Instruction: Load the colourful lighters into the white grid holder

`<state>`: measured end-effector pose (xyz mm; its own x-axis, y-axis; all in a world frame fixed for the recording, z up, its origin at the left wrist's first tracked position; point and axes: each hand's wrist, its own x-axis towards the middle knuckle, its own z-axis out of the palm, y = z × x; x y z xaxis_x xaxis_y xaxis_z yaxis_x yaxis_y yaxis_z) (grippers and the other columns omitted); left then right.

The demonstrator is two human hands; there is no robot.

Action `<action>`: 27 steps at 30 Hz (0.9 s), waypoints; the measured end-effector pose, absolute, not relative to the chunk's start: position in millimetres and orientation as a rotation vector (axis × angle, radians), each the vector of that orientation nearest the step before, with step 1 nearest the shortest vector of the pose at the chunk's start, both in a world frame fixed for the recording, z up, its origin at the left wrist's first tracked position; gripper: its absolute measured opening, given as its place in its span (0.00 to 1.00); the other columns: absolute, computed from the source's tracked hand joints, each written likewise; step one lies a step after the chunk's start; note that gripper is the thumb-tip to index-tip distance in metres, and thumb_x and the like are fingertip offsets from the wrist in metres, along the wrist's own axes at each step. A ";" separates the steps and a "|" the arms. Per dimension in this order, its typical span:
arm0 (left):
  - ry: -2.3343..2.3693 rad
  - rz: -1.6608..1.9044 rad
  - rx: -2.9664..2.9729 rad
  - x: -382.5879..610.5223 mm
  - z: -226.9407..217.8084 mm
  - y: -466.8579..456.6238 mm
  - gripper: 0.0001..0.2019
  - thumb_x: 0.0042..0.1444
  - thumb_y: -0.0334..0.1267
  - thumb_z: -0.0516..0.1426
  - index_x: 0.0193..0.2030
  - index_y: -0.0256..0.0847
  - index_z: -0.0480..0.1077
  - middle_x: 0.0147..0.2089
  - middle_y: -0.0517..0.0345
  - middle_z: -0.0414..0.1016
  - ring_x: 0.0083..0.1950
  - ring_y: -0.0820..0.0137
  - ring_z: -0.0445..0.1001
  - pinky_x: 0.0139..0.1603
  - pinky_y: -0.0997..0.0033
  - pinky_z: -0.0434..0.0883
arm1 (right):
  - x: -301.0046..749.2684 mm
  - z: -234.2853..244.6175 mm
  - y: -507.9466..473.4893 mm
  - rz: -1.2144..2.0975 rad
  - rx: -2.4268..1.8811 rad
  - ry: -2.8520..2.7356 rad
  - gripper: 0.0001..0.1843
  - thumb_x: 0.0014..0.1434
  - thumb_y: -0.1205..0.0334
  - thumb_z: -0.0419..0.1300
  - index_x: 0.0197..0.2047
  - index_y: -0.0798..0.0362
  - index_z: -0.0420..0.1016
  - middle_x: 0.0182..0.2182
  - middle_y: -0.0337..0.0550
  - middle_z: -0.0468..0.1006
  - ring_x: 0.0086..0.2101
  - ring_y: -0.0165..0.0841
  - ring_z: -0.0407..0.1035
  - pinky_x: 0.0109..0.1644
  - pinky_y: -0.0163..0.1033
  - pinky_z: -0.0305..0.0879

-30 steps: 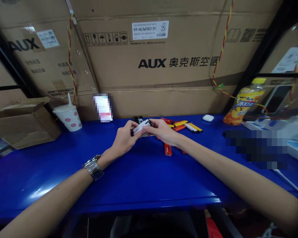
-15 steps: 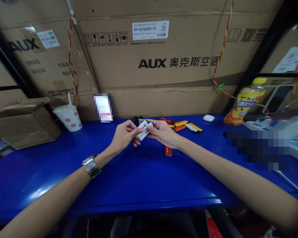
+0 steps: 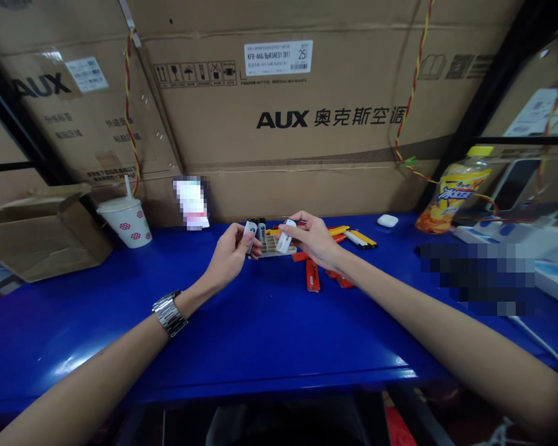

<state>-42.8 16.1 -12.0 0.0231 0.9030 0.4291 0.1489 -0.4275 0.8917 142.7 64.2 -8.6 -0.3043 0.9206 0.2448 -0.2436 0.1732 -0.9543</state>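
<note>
left hand [image 3: 229,257] fingers pinch white lighter [image 3: 250,231], upright | right hand [image 3: 314,243] fingers pinch second white lighter [image 3: 286,236], upright | tray [image 3: 271,247] between both, just below

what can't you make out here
Head view only:
- small tray: partly behind the left hand and right hand; contents unclear
- white lighter in the left, second white lighter in the right: print too small
- left patch and right patch: pixelated
</note>
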 end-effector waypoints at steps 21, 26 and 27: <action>1.205 1.383 1.458 -36.6 -1.6 3.6 0.27 0.56 0.58 0.54 0.16 0.39 0.61 0.11 0.64 0.57 0.12 0.80 0.56 0.12 0.78 0.54 | 149.0 -4.9 62.1 1.308 -0.905 -1.444 0.29 0.55 0.37 0.55 0.18 0.52 0.59 0.10 0.27 0.48 0.12 0.20 0.40 0.14 0.30 0.36; 1.275 1.375 1.465 -36.1 -0.8 2.7 0.27 0.55 0.56 0.56 0.14 0.40 0.59 0.09 0.65 0.55 0.11 0.80 0.55 0.11 0.79 0.53 | 147.8 -2.5 62.0 1.259 -0.991 -1.365 0.31 0.57 0.39 0.54 0.13 0.50 0.55 0.06 0.30 0.47 0.10 0.21 0.40 0.13 0.31 0.36; 1.295 1.371 1.472 -36.3 -1.1 2.9 0.26 0.54 0.55 0.56 0.14 0.40 0.58 0.10 0.65 0.56 0.11 0.81 0.55 0.11 0.79 0.53 | 147.4 -2.5 62.3 1.259 -0.993 -1.350 0.30 0.57 0.41 0.53 0.13 0.50 0.55 0.06 0.30 0.47 0.10 0.21 0.40 0.13 0.31 0.37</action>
<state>-36.3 2.9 -1.1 -0.0763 0.9672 0.2425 0.1867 -0.2250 0.9563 147.4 62.3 -2.5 -0.1645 0.9777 0.1304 -0.0613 0.1218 -0.9907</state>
